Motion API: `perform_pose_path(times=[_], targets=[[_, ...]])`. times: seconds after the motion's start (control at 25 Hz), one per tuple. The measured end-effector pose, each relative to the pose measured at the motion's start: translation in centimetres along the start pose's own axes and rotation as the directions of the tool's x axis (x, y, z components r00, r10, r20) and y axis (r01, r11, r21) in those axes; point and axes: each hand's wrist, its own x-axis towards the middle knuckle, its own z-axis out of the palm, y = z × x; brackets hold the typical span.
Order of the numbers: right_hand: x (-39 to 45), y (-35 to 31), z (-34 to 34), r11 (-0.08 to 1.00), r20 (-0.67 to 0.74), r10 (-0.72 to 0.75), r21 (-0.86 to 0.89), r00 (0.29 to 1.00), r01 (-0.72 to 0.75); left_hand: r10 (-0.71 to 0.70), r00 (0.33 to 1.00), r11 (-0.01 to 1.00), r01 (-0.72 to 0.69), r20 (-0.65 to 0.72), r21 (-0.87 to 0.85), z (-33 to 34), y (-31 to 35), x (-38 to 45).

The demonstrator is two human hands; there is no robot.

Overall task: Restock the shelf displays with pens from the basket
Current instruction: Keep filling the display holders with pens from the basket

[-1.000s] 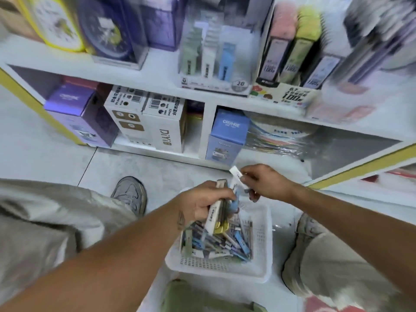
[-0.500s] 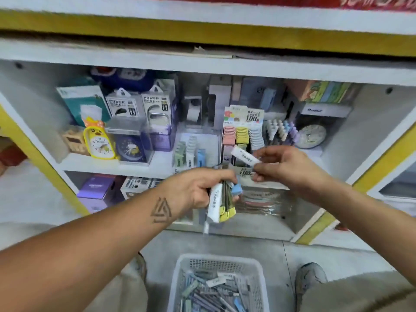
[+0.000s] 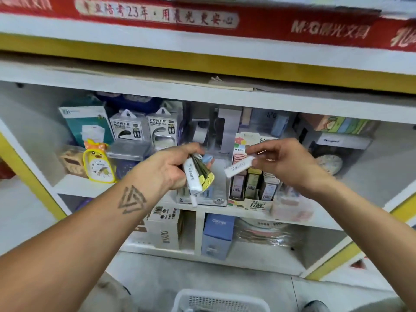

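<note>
My left hand (image 3: pixel 167 168) grips a bundle of pens (image 3: pixel 199 175), white, yellow-green and blue, held upright in front of the middle shelf. To its right, my right hand (image 3: pixel 284 163) pinches a single white pen (image 3: pixel 239 168) by one end, tilted, just in front of a colourful display box (image 3: pixel 252 202) of pastel refills. A clear display box (image 3: pixel 211 199) stands left of that, partly hidden behind the bundle. Only the white basket's (image 3: pixel 219 299) rim shows at the bottom edge.
The middle shelf (image 3: pixel 74 183) holds a yellow duck clock (image 3: pixel 98 164), power bank packs (image 3: pixel 145 127), a round clock (image 3: pixel 329 163) and boxes. Below stand a white carton (image 3: pixel 165 228) and a blue box (image 3: pixel 217 236). A red banner (image 3: pixel 202 19) runs overhead.
Both hands rose from the basket on the floor to the middle shelf. The right hand carried the single white pen up with it; the view tilted upward.
</note>
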Motion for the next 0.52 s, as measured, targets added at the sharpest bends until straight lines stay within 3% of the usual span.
perform_pose_path(times=[0.24, 0.4, 0.52], targets=[[4.6, -0.7, 3.2, 0.926, 0.037, -0.203, -0.317, 0.978, 0.204, 0.045, 0.998, 0.998, -0.047, -0.032, -0.037, -3.2, 2.9, 1.0], [7.3, -1.6, 6.2, 0.782, 0.087, -0.339, -0.528, 0.937, 0.332, 0.053, 0.998, 0.997, -0.055, -0.04, -0.051, -4.6, 3.4, 1.4], [9.4, -1.4, 7.7, 0.666, 0.147, -0.301, -0.675, 0.942, 0.318, 0.057, 0.997, 0.997, -0.061, -0.055, -0.056, -4.9, 3.2, 1.8]])
